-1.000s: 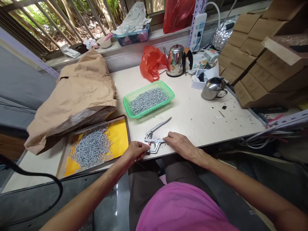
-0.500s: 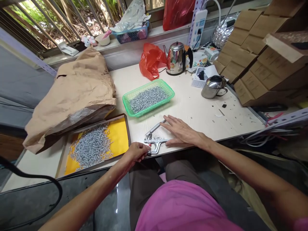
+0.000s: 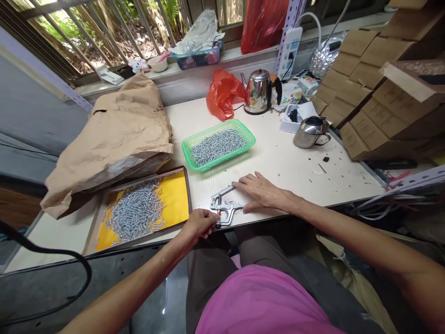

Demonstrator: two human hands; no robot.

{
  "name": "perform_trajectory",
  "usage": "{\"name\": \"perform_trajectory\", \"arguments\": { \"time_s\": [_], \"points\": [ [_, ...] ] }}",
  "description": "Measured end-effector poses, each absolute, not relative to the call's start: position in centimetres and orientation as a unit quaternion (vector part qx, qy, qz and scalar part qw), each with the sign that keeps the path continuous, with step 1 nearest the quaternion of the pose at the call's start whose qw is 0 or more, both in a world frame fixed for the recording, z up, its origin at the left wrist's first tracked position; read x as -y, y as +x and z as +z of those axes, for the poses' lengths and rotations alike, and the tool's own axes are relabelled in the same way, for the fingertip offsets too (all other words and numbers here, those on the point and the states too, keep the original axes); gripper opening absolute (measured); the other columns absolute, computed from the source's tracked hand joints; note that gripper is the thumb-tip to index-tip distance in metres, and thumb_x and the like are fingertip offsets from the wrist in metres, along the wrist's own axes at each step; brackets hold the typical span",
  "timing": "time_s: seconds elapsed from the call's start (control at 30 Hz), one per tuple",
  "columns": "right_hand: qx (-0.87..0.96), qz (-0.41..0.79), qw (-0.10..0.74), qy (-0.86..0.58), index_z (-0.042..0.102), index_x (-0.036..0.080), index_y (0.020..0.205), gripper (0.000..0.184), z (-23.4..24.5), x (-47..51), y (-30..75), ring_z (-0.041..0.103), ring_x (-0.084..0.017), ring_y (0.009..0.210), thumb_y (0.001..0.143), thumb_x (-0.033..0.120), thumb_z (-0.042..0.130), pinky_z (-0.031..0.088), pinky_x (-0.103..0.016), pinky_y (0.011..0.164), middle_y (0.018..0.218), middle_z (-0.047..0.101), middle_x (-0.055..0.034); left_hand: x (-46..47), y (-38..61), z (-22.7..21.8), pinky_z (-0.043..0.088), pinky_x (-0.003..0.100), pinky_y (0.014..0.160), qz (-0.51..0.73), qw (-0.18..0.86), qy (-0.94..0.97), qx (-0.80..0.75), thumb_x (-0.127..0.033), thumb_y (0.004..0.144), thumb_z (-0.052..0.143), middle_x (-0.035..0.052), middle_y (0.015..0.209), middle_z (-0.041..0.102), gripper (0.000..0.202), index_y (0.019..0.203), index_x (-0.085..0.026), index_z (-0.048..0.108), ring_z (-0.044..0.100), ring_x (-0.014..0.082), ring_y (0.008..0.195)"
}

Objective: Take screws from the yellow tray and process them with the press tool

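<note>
Hand pliers (image 3: 227,216), silver with a dark coil spring and a red part at the jaws, lie at the table's front edge with handles spread. My right hand (image 3: 260,191) reaches across both handles, fingers on the upper one and thumb near the end of the lower one. At the jaws my left hand (image 3: 203,222) is closed in a pinch; whatever sits between its fingertips is too small and hidden to make out. Left of it, a pile of small silvery metal pieces (image 3: 137,211) lies on a yellow sheet in a shallow tray (image 3: 186,190).
Beyond the pliers stands a green basket (image 3: 186,155) with similar metal pieces. A large brown paper bag (image 3: 114,125) leans behind the tray. Farther back are a red plastic bag (image 3: 224,95), a kettle (image 3: 257,95) and a small steel pot (image 3: 309,133). Cardboard boxes (image 3: 375,93) fill the right side.
The upper handle of the pliers has come down a little towards the lower one under my right hand. My left hand stays at the jaws. The whole view has shifted slightly.
</note>
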State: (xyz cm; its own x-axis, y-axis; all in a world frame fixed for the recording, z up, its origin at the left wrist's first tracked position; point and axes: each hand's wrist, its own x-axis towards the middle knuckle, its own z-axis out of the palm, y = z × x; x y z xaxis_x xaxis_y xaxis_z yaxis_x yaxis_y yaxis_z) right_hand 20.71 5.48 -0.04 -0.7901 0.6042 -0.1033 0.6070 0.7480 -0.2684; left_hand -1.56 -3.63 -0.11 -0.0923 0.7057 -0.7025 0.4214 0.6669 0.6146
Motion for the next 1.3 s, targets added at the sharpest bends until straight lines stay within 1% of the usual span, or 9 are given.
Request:
{"name": "perform_trajectory", "arguments": {
  "time_s": [0.17,0.33,0.43,0.5,0.67,0.77,1.0,1.13,1.3],
  "points": [
    [-0.932,-0.138,-0.016,0.335,0.046,0.013,0.131,0.074,-0.2,-4.8,20.6,0.049,-0.03,0.106,0.071,0.043,0.077,0.037,-0.048,0.097,0.115,0.056,-0.0152,4.7,-1.6,0.2,0.037,0.022,0.048,0.108,0.463,0.47,-0.744,-0.046,0.077,0.061,-0.001,0.053,0.054,0.031,0.068,-0.016,0.058,0.051,0.0121,0.048],
    [-0.938,-0.144,-0.071,0.309,0.054,0.013,0.119,0.055,-1.5,-4.0,20.9,0.051,-0.028,0.098,0.073,0.034,0.074,0.046,-0.04,0.084,0.105,0.057,-0.0136,5.2,1.1,1.7,0.045,0.031,0.076,0.057,0.2,0.712,-0.67,-0.03,0.085,0.058,0.01,0.097,0.064,0.015,0.09,-0.016,0.063,0.059,0.0237,0.094],
    [-0.941,-0.141,-0.103,0.289,0.053,0.015,0.119,0.05,-3.4,-4.1,21.3,0.052,-0.029,0.098,0.075,0.032,0.07,0.047,-0.041,0.084,0.104,0.058,-0.0127,3.5,2.7,1.0,0.045,0.037,0.087,0.014,0.13,0.811,-0.57,-0.035,0.077,0.07,0.0135,0.115,0.058,0.04,0.108,-0.013,0.057,0.05,0.0283,0.11],
    [-0.942,-0.145,-0.114,0.281,0.052,0.017,0.122,0.05,-4.7,-4.1,21.6,0.054,-0.028,0.1,0.076,0.032,0.066,0.048,-0.041,0.085,0.108,0.058,-0.0129,2.1,3.0,0.2,0.046,0.038,0.086,-0.003,0.115,0.835,-0.538,-0.039,0.075,0.072,0.0143,0.117,0.056,0.055,0.117,-0.01,0.052,0.049,0.0285,0.109],
    [-0.935,-0.143,-0.113,0.304,0.046,0.017,0.131,0.064,-6.1,-3.8,22.4,0.051,-0.03,0.11,0.073,0.035,0.066,0.05,-0.04,0.086,0.122,0.055,-0.0152,0.5,2.7,-0.7,0.047,0.037,0.075,-0.022,0.118,0.855,-0.505,-0.043,0.077,0.066,0.0138,0.112,0.056,0.061,0.122,-0.007,0.048,0.051,0.0275,0.101],
    [-0.934,-0.123,-0.098,0.32,0.051,0.016,0.126,0.066,-6.1,-3.9,22.5,0.054,-0.032,0.105,0.067,0.038,0.069,0.051,-0.042,0.083,0.115,0.059,-0.0154,0.1,2.6,-0.6,0.047,0.039,0.073,-0.026,0.125,0.858,-0.498,-0.051,0.075,0.066,0.0155,0.112,0.055,0.071,0.127,-0.008,0.044,0.05,0.029,0.101],
    [-0.941,-0.111,-0.101,0.303,0.063,0.026,0.094,0.019,-6.2,-3.4,22.5,0.058,-0.024,0.073,0.084,0.041,0.057,0.047,-0.036,0.063,0.081,0.06,-0.0072,0.0,2.5,-1.8,0.048,0.037,0.071,0.008,0.135,0.858,-0.495,-0.053,0.077,0.065,0.0105,0.098,0.057,0.045,0.097,-0.013,0.064,0.051,0.0265,0.097],
    [-0.934,-0.108,-0.125,0.316,0.059,0.026,0.08,0.021,-6.7,-2.0,22.5,0.057,-0.022,0.067,0.091,0.04,0.047,0.045,-0.036,0.061,0.074,0.056,-0.0056,0.5,2.9,-2.7,0.047,0.034,0.067,0.011,0.121,0.858,-0.5,-0.049,0.082,0.061,0.0094,0.093,0.058,0.035,0.091,-0.015,0.065,0.053,0.025,0.096],
    [-0.928,-0.113,-0.144,0.324,0.06,0.028,0.087,0.022,-7.1,-0.7,22.6,0.059,-0.023,0.071,0.093,0.039,0.042,0.047,-0.038,0.063,0.076,0.058,-0.0061,0.6,3.2,-2.9,0.047,0.034,0.062,0.01,0.12,0.862,-0.493,-0.047,0.085,0.058,0.0094,0.093,0.059,0.032,0.088,-0.015,0.066,0.054,0.0247,0.095]
  ]
}}
